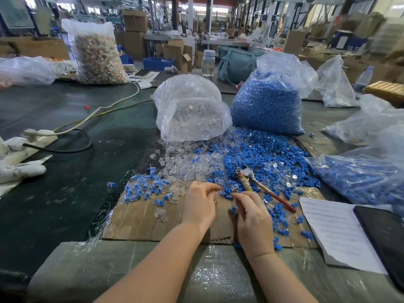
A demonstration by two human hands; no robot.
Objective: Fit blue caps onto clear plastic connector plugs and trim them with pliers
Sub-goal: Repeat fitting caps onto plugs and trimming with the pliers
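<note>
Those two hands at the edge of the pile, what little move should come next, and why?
Probably bring the fingertips together to press a cap onto a plug. The left hand and right hand both pinch near the loose blue caps and clear plugs, though what each holds is unclear. The pliers lie untouched.

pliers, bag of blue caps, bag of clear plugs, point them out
pliers (251, 178): head view, on the taped handle near the pivot
bag of blue caps (266, 106): head view, mid front
bag of clear plugs (190, 110): head view, mid front

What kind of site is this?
Most likely a factory assembly floor: bulk bag of blue caps and bag of clear plugs spilled across a long worktable, with stacked cardboard cartons behind.
</note>
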